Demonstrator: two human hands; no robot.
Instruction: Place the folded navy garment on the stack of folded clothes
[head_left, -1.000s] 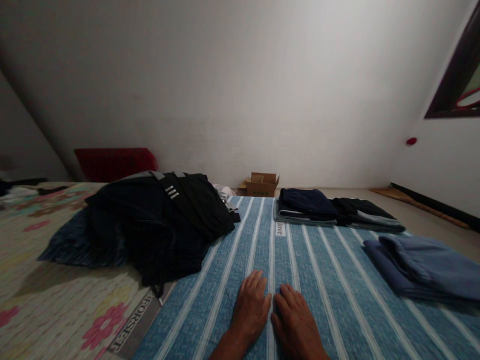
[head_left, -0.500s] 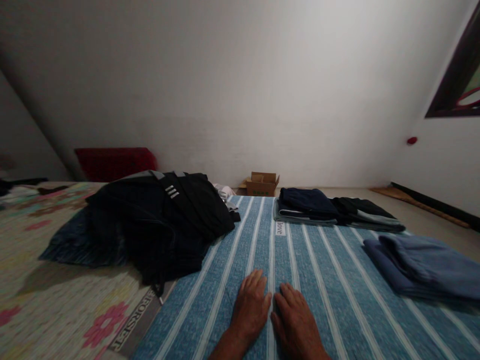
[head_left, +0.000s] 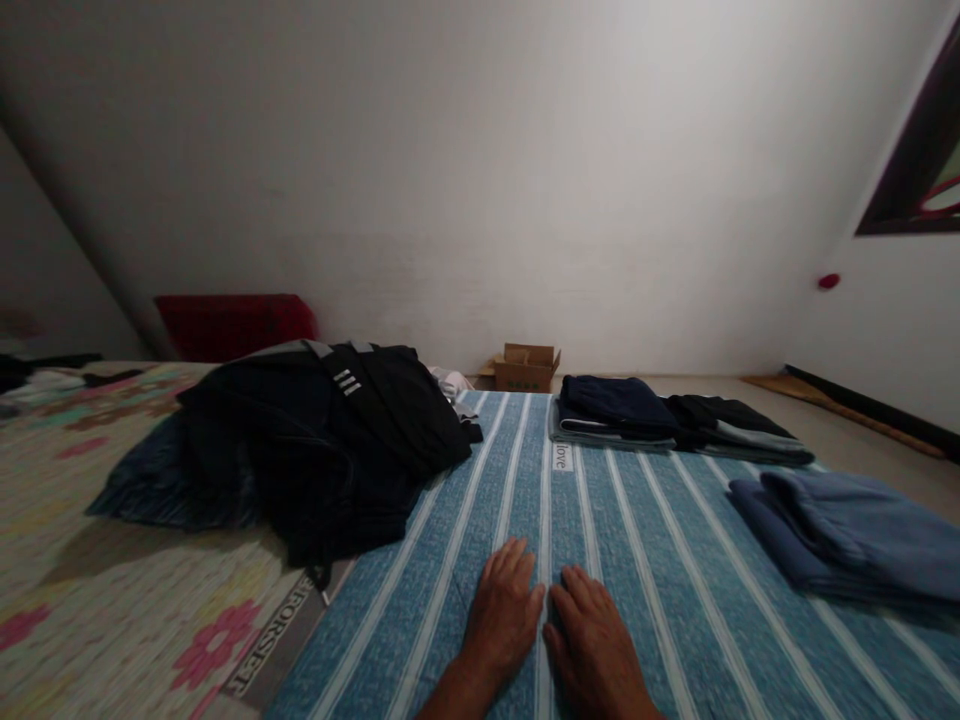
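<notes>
My left hand [head_left: 502,612] lies palm down on the blue-and-white striped sheet [head_left: 420,620], its fingers stretched forward. Close beside it, my right hand [head_left: 592,632] rests flat on the same sheet with a small gap between the two. Neither hand holds anything. To the left is a loose heap of dark clothes [head_left: 300,450], with a black garment bearing white stripes on top. At the right lies folded blue denim [head_left: 862,535]. Farther off are a folded navy garment stack [head_left: 611,405] and a folded black and grey stack [head_left: 739,425].
A floral quilted cover [head_left: 135,610] spreads on the left. Past the sheet's far edge stands an open cardboard box [head_left: 525,368] by the wall. A dark red object [head_left: 236,325] leans at the back left. A window frame [head_left: 911,170] is at upper right.
Both hands stay flat in the same place on the sheet. The whole view has shifted very slightly; the clothes have not moved.
</notes>
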